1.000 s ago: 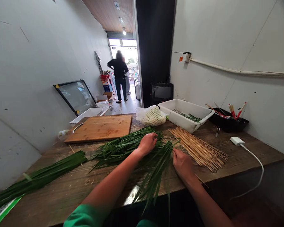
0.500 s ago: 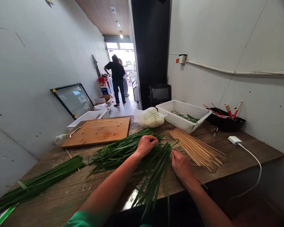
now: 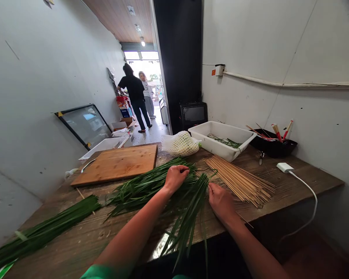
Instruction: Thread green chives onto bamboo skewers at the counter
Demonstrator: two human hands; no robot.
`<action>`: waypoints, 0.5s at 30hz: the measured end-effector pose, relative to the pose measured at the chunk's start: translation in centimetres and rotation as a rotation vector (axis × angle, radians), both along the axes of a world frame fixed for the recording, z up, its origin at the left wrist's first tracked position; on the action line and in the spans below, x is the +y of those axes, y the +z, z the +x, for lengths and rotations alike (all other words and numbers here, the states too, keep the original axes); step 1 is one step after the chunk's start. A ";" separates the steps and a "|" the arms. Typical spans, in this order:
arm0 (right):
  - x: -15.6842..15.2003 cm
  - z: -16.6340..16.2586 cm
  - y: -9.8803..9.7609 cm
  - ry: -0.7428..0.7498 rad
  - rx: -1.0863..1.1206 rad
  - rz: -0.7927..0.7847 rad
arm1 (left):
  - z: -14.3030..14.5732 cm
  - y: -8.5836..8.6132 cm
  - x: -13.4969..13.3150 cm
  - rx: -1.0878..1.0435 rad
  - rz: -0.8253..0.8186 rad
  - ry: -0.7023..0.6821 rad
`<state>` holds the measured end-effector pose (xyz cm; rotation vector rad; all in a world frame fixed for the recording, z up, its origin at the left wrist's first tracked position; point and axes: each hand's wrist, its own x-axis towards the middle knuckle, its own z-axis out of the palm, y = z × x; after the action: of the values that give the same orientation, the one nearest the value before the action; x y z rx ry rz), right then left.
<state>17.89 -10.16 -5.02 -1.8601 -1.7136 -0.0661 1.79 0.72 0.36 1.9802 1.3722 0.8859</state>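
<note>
My right hand is closed in a pinch at the top of a bunch of garlic chives, whose leaves fan down over the table's near edge. A thin bamboo skewer sticks out below that wrist, in line with the pinched fingers; its other end is hidden by the hand and leaves. My left hand, fingers curled together, is over a loose pile of chives; anything between its fingertips is too small to make out. Right of my right hand lies a fan of bamboo skewers.
A tied chive bundle lies at the left. Behind are a wooden cutting board, a foam-netted item, a white tub holding some greens and a black tray. A white charger trails its cable rightward. Two people stand near the doorway.
The camera view has shifted slightly, and the second person in the background shows more. Both hands keep nearly the same place and pose over the chives.
</note>
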 end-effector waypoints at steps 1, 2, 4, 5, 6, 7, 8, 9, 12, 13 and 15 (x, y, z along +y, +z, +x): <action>0.0 0.0 0.1 0.001 0.001 -0.003 | 0.1 0.1 -0.1 -0.020 -0.029 -0.025; -0.1 -0.1 0.2 0.001 0.004 -0.005 | 0.1 0.1 -0.2 -0.041 -0.053 -0.051; -0.2 -0.1 0.3 0.000 0.010 -0.009 | 0.2 0.2 -0.4 -0.074 -0.079 -0.082; -0.2 -0.2 0.4 -0.001 0.013 -0.009 | 0.2 0.2 -0.4 -0.086 -0.080 -0.089; -0.2 -0.2 0.4 -0.004 0.017 -0.008 | 0.3 0.1 -0.4 -0.092 -0.076 -0.090; -0.3 -0.2 0.5 -0.005 0.021 -0.005 | 0.3 0.1 -0.5 -0.093 -0.072 -0.089; -0.3 -0.2 0.5 -0.003 0.024 -0.003 | 0.3 0.1 -0.5 -0.089 -0.069 -0.088; -0.2 -0.2 0.5 0.000 0.027 -0.002 | 0.3 0.0 -0.5 -0.081 -0.065 -0.084; -0.2 -0.2 0.6 0.001 0.023 -0.015 | 0.5 -0.1 -0.6 -0.029 -0.052 -0.068; -0.2 -0.2 0.6 0.001 0.018 -0.021 | 0.5 -0.1 -0.7 -0.011 -0.049 -0.064; -0.2 -0.2 0.6 -0.001 0.012 -0.026 | 0.6 -0.1 -0.8 0.017 -0.047 -0.063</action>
<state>17.66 -10.35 -4.43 -1.8762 -1.7128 -0.0334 2.42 -0.05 0.23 1.9876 1.3205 0.8029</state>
